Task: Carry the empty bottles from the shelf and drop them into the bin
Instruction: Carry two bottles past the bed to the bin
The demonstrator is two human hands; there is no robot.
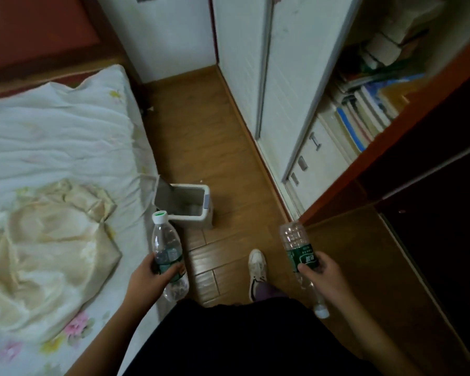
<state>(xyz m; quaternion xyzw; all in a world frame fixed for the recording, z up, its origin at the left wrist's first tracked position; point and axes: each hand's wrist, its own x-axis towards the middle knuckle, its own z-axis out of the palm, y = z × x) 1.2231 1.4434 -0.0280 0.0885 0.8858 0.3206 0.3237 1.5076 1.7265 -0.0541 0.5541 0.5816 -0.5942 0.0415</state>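
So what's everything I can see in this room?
floor: one, brown wood, middle
bed: one, white floral sheet, left
blanket: one, cream, crumpled on bed
bin: one, white, lid open, on floor beside bed
left bottle: one, clear, green label, cap up
right bottle: one, clear, green label, cap toward the person
wardrobe: one, white, right
books: several, mixed colours, shelf far right
shoe: one, white, on floor
left hand: one, grips left bottle
right hand: one, grips right bottle

Clear plastic bottles (168,248); wood floor (201,131)
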